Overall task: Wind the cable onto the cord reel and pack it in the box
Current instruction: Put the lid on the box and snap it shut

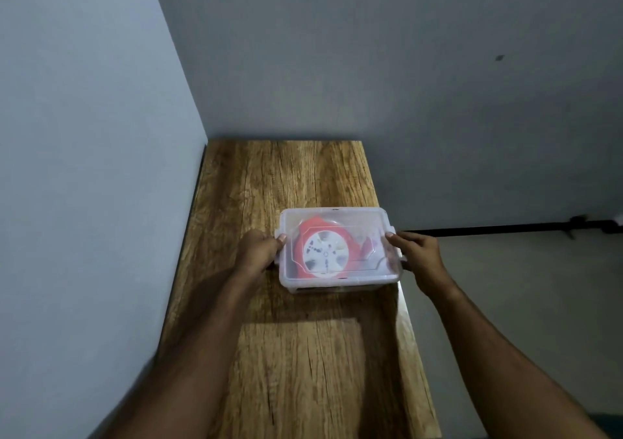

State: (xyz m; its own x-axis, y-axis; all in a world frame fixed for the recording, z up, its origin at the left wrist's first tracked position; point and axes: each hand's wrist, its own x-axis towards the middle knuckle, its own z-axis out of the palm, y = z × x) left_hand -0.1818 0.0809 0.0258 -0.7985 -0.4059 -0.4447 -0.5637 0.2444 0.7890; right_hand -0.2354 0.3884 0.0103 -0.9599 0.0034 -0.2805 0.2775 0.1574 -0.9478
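Firmly, both hands (left (pixel 258 253), right (pixel 418 256)) grip the lidded box (pixel 337 280) by its ends.

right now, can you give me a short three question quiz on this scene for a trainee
1. True or false: the lid is on the clear box.
2. What colour is the cord reel seen through the lid? A red and white, B blue, C black.
3. Where do the left hand and right hand hold the box?

Key
1. True.
2. A.
3. At its two short ends, one hand on each, as it sits on the wooden table.
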